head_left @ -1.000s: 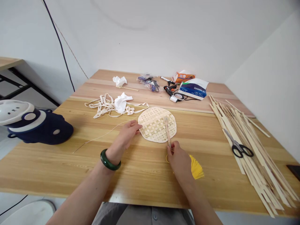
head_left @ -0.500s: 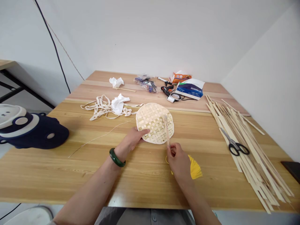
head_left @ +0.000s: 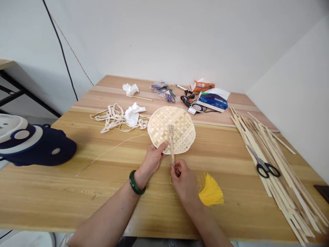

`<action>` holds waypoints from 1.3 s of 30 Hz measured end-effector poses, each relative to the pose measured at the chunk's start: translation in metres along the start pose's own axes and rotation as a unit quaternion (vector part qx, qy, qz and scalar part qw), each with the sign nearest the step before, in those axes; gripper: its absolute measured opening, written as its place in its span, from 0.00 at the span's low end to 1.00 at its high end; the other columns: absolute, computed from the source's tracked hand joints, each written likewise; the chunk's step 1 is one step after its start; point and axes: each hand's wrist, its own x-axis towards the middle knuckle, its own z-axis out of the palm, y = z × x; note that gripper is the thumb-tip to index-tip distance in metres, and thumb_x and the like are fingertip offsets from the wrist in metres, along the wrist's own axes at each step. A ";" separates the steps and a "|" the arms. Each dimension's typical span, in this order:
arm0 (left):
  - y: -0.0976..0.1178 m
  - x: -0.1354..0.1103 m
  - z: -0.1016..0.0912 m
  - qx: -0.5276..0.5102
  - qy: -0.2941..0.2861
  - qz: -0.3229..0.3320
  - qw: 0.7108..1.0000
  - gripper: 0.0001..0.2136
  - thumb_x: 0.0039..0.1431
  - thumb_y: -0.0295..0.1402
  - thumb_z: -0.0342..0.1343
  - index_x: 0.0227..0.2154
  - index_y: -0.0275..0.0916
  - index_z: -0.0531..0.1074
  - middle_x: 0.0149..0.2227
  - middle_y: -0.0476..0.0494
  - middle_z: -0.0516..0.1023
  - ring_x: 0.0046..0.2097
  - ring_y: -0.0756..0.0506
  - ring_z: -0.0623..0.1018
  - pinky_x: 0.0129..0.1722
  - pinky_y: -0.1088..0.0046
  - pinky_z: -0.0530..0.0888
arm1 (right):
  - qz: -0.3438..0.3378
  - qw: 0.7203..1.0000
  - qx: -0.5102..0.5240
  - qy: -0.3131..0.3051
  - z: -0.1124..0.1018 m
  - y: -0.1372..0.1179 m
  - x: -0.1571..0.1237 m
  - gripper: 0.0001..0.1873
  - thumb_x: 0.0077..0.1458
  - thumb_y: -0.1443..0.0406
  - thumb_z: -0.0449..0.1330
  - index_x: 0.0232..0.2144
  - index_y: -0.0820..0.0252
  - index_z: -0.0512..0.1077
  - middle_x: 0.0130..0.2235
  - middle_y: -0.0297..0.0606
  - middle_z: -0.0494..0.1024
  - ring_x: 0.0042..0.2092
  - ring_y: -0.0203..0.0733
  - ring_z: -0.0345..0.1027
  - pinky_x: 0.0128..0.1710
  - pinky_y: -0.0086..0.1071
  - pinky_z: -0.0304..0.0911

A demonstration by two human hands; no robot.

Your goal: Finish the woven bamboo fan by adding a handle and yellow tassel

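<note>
Two bare hands work close together, not touching, over a wood-grained worktop (head_left: pixel 51 199). Between and just beyond them is a round woven disc (head_left: pixel 159 128), pale with a light rim, its face turned up toward the person. The left hand (head_left: pixel 153 158), with a dark green bangle (head_left: pixel 134 185) at the wrist, grips the disc's lower edge: thumb on the front, fingers behind. The right hand (head_left: pixel 185 181) pinches the lower end of a slim wooden handle (head_left: pixel 172 142), which runs up over the disc to about its middle. Whether the disc touches the worktop, I cannot tell.

A yellow tassel (head_left: pixel 211 192) fans out just right of the right hand. To the left, a thin strand (head_left: pixel 110 150) lies in a loose curve; beyond it sits a tangle of cream ribbon (head_left: pixel 113 116) beside crumpled white tissue (head_left: pixel 133 114). Farther back are a clear plastic bag (head_left: pixel 164 91), a glue gun (head_left: pixel 187 99) and a blue box (head_left: pixel 213 101). Along the right side lie many long wooden strips (head_left: pixel 282 181) — black-handled scissors (head_left: pixel 267 168) rest on them. A dark blue object (head_left: pixel 56 147) stands at far left.
</note>
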 end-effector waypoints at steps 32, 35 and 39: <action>0.005 -0.005 0.002 -0.010 -0.020 0.045 0.999 0.19 0.41 0.31 0.71 0.40 0.35 0.79 0.45 0.38 0.83 0.46 0.40 0.81 0.51 0.63 0.75 | 0.015 0.939 0.340 -0.058 -0.005 0.005 0.020 0.20 0.51 0.47 0.61 0.31 0.58 0.75 0.22 0.29 0.65 0.23 0.34 0.54 0.23 0.27 0.52; 0.005 -0.006 0.003 -0.007 -0.038 0.039 0.999 0.19 0.42 0.31 0.71 0.40 0.35 0.79 0.45 0.38 0.83 0.46 0.40 0.81 0.51 0.64 0.75 | 0.007 0.920 0.379 -0.096 0.002 0.007 0.026 0.20 0.50 0.48 0.62 0.27 0.60 0.73 0.21 0.28 0.62 0.22 0.32 0.50 0.21 0.26 0.49; 0.009 -0.009 0.006 -0.021 -0.046 0.033 0.998 0.20 0.43 0.32 0.71 0.41 0.34 0.79 0.45 0.37 0.83 0.47 0.39 0.81 0.51 0.63 0.75 | -0.010 0.918 0.379 -0.112 0.002 0.006 0.021 0.21 0.52 0.49 0.61 0.22 0.59 0.69 0.19 0.26 0.55 0.22 0.31 0.45 0.20 0.27 0.46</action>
